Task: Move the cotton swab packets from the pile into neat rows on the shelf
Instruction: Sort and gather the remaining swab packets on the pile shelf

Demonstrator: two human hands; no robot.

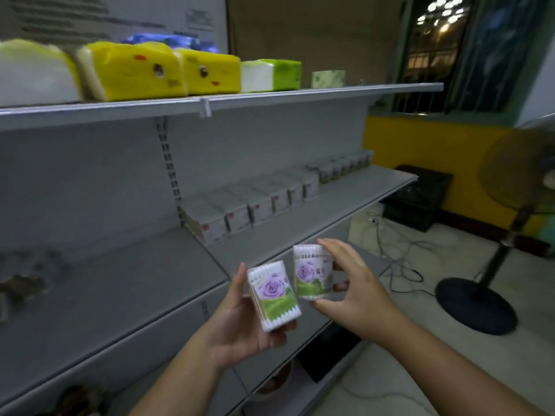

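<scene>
So there's one cotton swab packet in each hand right now, both held out in front of the middle shelf, a bit below its front edge. The left hand has fingers and thumb wrapped round the first packet, which leans a little. The right hand pinches the second packet top and bottom between thumb and fingers. A row of packets sits along the back of that shelf. The pile itself isn't in shot.

The risk as I see it is that, reaching in with both hands full, a knuckle or packet corner clips that row and knocks it crooked. The right-hand pinch also looks light, so that packet could slip on the way in.
</scene>
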